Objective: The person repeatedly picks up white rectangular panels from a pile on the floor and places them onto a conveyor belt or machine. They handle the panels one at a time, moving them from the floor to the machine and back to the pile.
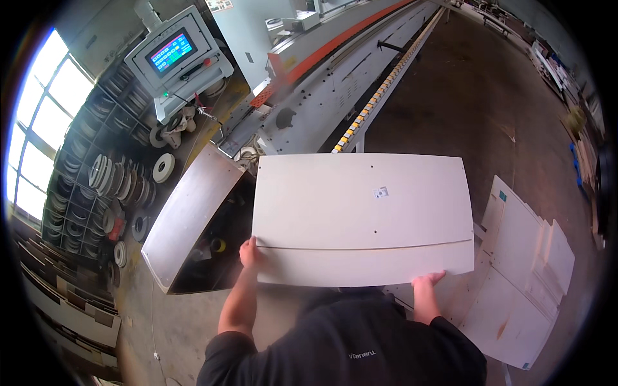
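Observation:
A wide white board [322, 199] is held out level in front of me. It has a long groove near its close edge, a few small dark holes and a small label [381, 192] right of its middle. My left hand [249, 252] is closed round the board's left edge near the close corner. At the near edge, toward the right corner, my right hand [428, 280] grips the board, its fingers partly hidden beneath it. What carries the board's far end is hidden under it.
A long machine [309, 109] with a roller rail [367, 112] stretches ahead. A control screen [172, 53] stands at the far left, above racks of tape rolls [119, 177]. A metal-topped cabinet [193, 212] adjoins the board's left side. More white panels [515, 276] are stacked at right.

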Demonstrator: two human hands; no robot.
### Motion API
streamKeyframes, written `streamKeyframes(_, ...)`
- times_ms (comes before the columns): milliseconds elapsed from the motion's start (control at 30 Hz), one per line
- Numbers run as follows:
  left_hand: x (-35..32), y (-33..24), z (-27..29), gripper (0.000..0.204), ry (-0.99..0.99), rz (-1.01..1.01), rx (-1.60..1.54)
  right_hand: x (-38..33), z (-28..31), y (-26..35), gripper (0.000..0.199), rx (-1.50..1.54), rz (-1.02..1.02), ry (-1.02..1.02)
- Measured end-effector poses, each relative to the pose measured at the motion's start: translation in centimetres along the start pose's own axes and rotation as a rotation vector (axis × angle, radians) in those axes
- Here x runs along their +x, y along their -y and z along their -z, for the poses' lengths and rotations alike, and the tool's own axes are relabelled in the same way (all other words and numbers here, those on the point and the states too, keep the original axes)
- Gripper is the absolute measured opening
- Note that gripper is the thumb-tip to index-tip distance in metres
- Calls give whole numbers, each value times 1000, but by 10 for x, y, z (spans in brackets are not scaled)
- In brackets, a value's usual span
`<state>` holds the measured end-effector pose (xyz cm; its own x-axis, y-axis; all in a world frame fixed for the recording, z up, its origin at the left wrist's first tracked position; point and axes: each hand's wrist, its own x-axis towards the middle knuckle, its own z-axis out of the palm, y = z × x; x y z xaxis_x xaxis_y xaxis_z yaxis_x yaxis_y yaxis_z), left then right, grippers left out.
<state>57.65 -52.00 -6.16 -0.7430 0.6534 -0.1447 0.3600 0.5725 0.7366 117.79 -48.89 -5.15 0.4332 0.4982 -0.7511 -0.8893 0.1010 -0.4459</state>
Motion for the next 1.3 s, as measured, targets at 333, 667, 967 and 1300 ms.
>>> streamKeyframes(333, 134, -81, 2, 55, -123, -658, 515, -38, -37, -145, 74, -288, -221, -71)
streamKeyframes(667, 162, -107, -21, 51, 123, -929, 401, -83, -9, -149, 54, -327, -189, -211)
streamKeyframes(967, 249, -113, -39, 52, 105, -858, 481, -132, -32, -207, 33, -438, -278, 63)
streamKeyframes(1300, 269, -124, -42, 60, 147, -702, 508, -99, -34, -233, 33, -444, -256, -25)
